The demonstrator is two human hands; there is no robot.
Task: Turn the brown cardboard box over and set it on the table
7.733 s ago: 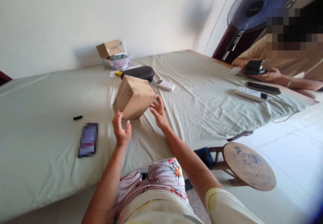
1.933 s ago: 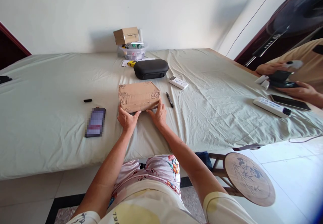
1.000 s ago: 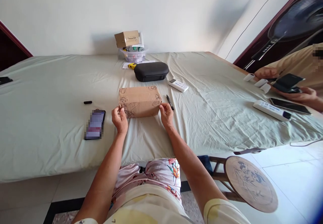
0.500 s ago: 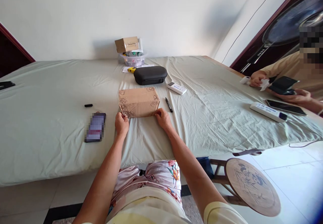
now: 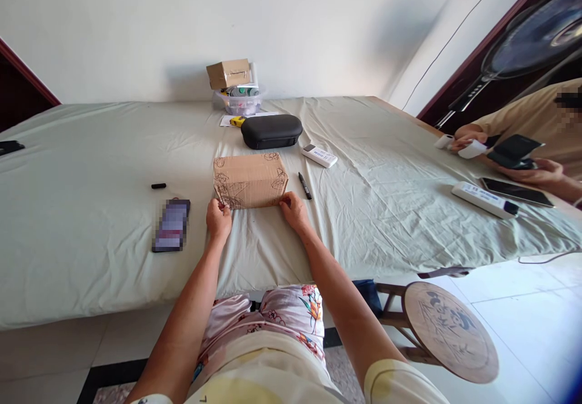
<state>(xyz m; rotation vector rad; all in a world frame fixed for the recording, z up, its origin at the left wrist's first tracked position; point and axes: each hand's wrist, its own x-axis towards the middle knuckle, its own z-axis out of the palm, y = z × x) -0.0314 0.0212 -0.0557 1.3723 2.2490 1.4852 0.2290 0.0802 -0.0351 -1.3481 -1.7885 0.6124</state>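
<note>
A brown cardboard box [image 5: 250, 179] with dark drawn scribbles at its corners rests on the cloth-covered table in front of me. My left hand [image 5: 219, 216] pinches its near left corner, fingers closed. At the near right corner, my right hand [image 5: 293, 210] grips the box the same way. Just right of the box lies a black marker [image 5: 304, 185]; its black cap [image 5: 159, 185] is apart, off to the left. A phone [image 5: 171, 225] lies left of my left hand.
Behind the box are a black zip case [image 5: 271, 131], a white device [image 5: 319, 156], a yellow item [image 5: 237, 121] and a plastic basket [image 5: 244, 104] topped by a small carton [image 5: 228, 74]. At right, another person's hands [image 5: 541, 172] hold a dark open case. A round stool [image 5: 451, 331] stands below.
My view has tilted slightly, so the table sits a little higher. Both my hands stay on the box corners. The other person's hands shifted slightly.
</note>
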